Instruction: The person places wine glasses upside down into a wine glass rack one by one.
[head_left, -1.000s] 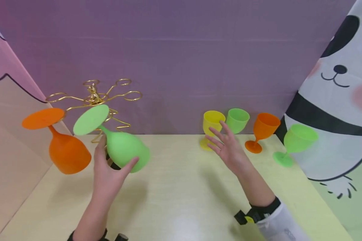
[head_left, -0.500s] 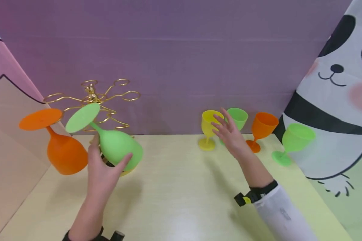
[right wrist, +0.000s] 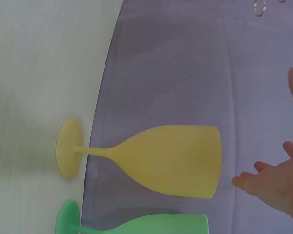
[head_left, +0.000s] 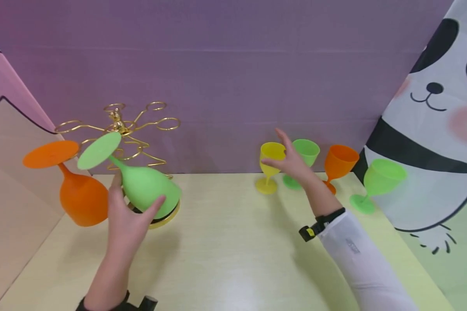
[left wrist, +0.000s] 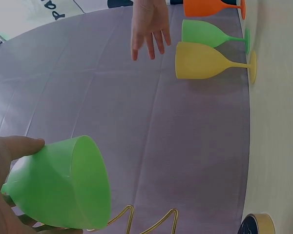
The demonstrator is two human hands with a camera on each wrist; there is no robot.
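Observation:
My left hand (head_left: 126,220) holds a light green goblet (head_left: 148,188) by its bowl, thumb on one side and fingers on the other. The goblet is upside down and tilted, its foot near a front arm of a gold wire rack (head_left: 120,127). Whether foot or stem touches the rack cannot be told. Beside it an orange goblet (head_left: 81,198) hangs upside down at the rack's left. My right hand (head_left: 292,162) is by the rim of an upright yellow goblet (head_left: 267,170), thumb and fingers spread. In the right wrist view a gap shows between fingers and yellow goblet (right wrist: 171,161).
Upright along the table's back right are a green goblet (head_left: 305,149), an orange goblet (head_left: 340,160) and another green goblet (head_left: 383,175). A purple cloth wall (head_left: 225,86) rises behind the table (head_left: 218,242). The rack's round base (head_left: 165,219) shows below the held goblet.
My left hand and the green goblet have shifted slightly left, the foot coming closer to the orange one's. My right hand has moved forward to the yellow goblet, thumb now apart from the fingers.

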